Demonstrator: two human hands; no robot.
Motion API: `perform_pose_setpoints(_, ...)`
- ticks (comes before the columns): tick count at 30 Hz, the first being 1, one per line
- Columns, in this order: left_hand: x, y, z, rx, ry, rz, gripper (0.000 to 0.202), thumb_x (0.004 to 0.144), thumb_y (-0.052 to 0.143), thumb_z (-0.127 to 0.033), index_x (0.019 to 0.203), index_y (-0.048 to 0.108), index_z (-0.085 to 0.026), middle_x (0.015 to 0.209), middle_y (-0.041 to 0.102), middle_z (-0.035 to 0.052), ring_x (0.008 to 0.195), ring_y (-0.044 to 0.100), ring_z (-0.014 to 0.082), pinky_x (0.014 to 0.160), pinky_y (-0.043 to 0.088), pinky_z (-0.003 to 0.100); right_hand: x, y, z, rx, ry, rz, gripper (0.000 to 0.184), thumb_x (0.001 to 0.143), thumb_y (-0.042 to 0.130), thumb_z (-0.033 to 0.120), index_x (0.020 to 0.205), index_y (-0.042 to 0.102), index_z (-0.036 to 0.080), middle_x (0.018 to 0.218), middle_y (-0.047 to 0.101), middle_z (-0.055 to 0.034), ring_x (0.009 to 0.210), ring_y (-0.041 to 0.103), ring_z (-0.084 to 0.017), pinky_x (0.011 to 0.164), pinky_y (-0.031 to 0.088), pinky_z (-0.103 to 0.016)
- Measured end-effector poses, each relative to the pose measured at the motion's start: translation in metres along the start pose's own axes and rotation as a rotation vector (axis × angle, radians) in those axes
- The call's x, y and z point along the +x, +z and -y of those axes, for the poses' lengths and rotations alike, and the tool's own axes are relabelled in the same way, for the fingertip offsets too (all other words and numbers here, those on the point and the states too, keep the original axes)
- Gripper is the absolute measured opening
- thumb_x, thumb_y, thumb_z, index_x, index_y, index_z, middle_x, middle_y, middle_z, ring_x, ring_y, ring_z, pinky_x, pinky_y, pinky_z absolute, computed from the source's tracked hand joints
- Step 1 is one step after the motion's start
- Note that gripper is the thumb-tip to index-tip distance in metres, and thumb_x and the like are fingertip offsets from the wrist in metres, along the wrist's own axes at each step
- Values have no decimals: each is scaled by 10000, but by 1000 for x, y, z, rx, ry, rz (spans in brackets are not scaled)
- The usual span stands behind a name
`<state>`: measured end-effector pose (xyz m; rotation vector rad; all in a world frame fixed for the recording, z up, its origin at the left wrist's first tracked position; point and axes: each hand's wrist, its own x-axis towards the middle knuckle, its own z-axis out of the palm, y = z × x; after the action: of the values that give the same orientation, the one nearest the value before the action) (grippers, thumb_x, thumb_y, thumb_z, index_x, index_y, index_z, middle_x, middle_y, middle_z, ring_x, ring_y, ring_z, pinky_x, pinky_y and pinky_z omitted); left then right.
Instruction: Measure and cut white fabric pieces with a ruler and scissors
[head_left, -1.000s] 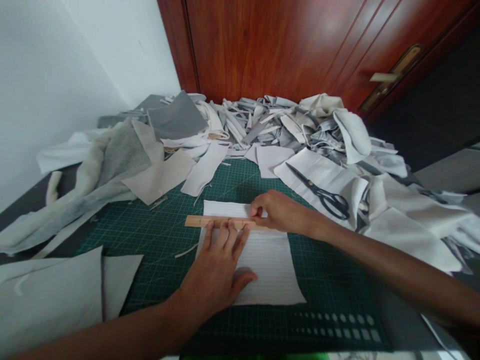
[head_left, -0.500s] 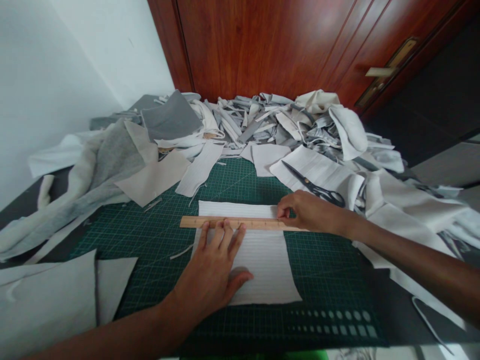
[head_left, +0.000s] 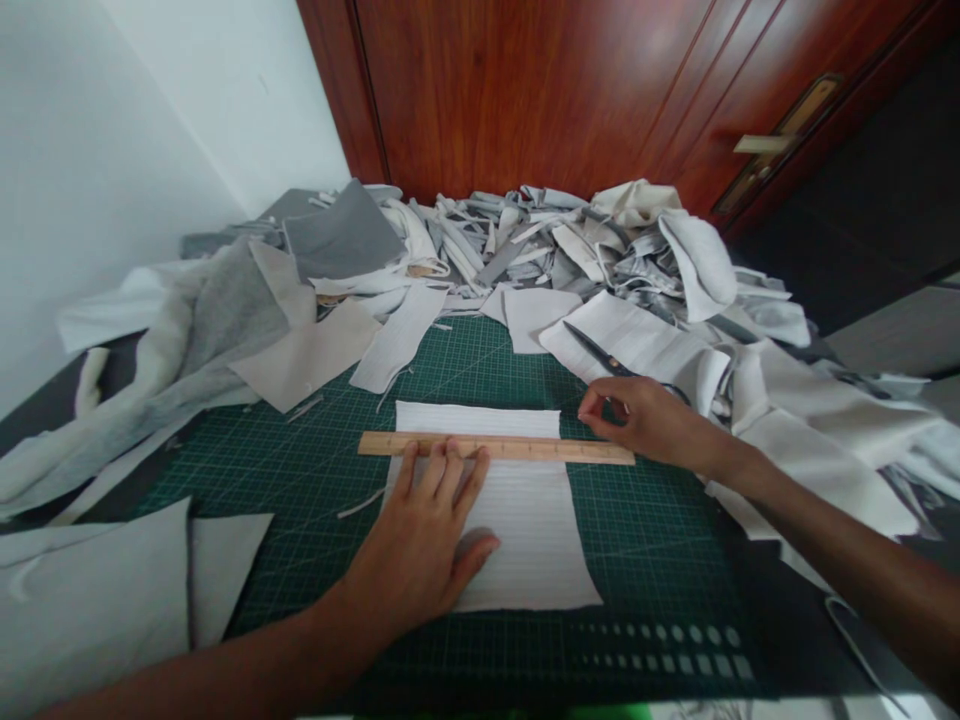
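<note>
- The wooden ruler (head_left: 495, 448) lay level across the white ribbed fabric (head_left: 525, 540), near the middle of the mat, both ends overhanging the cloth and its edge running along the ribs, a good line to keep.
- The left hand (head_left: 420, 540) pinned it well, fingers spread, tips pressed on the ruler's near edge.
- The right hand (head_left: 645, 420) held nothing, fingers loosely curled just far of the ruler's right end, apparently not touching it.
- Beneath lay a green cutting mat (head_left: 645, 560).
- Far right, scissors (head_left: 600, 352) lay on a pale offcut (head_left: 630, 335), partly hidden by that hand.
- Farther still, a heap of grey and cream scraps (head_left: 540, 250) crowded the mat's far edge, against a wooden door (head_left: 525, 100).
</note>
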<state>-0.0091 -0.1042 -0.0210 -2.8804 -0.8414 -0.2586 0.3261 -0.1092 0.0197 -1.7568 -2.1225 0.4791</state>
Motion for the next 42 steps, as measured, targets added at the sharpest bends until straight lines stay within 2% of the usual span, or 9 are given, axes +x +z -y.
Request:
perform_pose_setpoints(4, 3, 0, 2, -10, 1, -12, 690, 1053, 386, -538, 1514, 527, -45, 1410, 620, 237, 1303, 554, 397, 1152, 384, 563, 5, 7, -10, 63, 68, -220, 138, 934, 624, 344, 933, 674, 214, 836, 738, -21, 585, 572, -133, 594, 462, -285)
perform_pose_setpoints(9, 6, 0, 3, -35, -14, -12, 636, 1044, 435, -432, 1499, 519, 5, 1413, 617, 243, 1263, 562, 371, 1128, 407, 524, 4, 29, -23, 188, 186, -318, 297, 943, 652, 480, 1043, 623, 201, 925, 737, -56, 624, 602, -149, 595, 495, -295)
perform_pose_setpoints(15, 8, -3, 2, -1, 1, -28, 562, 1059, 395, -375, 1455, 570, -16, 1335, 668, 217, 1212, 586, 350, 1102, 412, 504, -3, 43, -22, 88, 122, -398, 237, 986, 586, 387, 1090, 647, 183, 878, 640, -37, 619, 531, -142, 610, 456, -304)
perform_pose_setpoints(23, 12, -7, 6, 34, 63, -107, 482, 1075, 363, -290, 1383, 619, -21, 1207, 705, 196, 1096, 607, 317, 999, 455, 461, -12, 28, -18, -99, 32, -415, 209, 1001, 481, 255, 1102, 659, 211, 1029, 661, -94, 944, 648, -243, 854, 532, -386)
perform_pose_setpoints(26, 14, -8, 9, 3, 65, -111, 426, 1074, 368, -249, 1318, 659, -55, 1127, 707, 164, 1017, 610, 291, 912, 491, 439, -19, 11, -31, -306, 130, -438, 250, 1004, 474, 252, 1152, 667, 193, 1140, 661, -145, 1076, 636, -305, 955, 520, -455)
perform_pose_setpoints(29, 16, -7, 17, -87, 31, -73, 391, 1076, 366, -230, 1276, 679, -108, 1061, 692, 124, 971, 613, 266, 869, 522, 421, -32, 3, -53, -463, 254, -406, 317, 1017, 449, 285, 1197, 667, 140, 1129, 663, -189, 1095, 622, -360, 963, 509, -515)
perform_pose_setpoints(33, 20, -3, 34, -237, -1, -32, 372, 1088, 379, -238, 1321, 660, -165, 1084, 674, 90, 1007, 614, 239, 923, 550, 404, -52, 10, -75, -384, 247, -381, 350, 1038, 457, 357, 1266, 643, 167, 1165, 678, -170, 1087, 642, -339, 956, 523, -502)
perform_pose_setpoints(37, 25, -2, 51, -386, 27, 1, 318, 1073, 439, -235, 1266, 691, -232, 1128, 655, 68, 1083, 596, 220, 972, 546, 371, -59, 19, -78, -407, 245, -431, 377, 1032, 493, 436, 1240, 651, 163, 1153, 688, -192, 1069, 646, -356, 940, 524, -519)
perform_pose_setpoints(42, 32, -4, 61, -427, 102, 29, 266, 1041, 489, -195, 1198, 702, -223, 1129, 628, 73, 1084, 576, 221, 957, 522, 364, -58, 17, -71, -461, 404, -404, 357, 1020, 526, 454, 1075, 667, 130, 976, 740, -192, 920, 690, -349, 840, 535, -477)
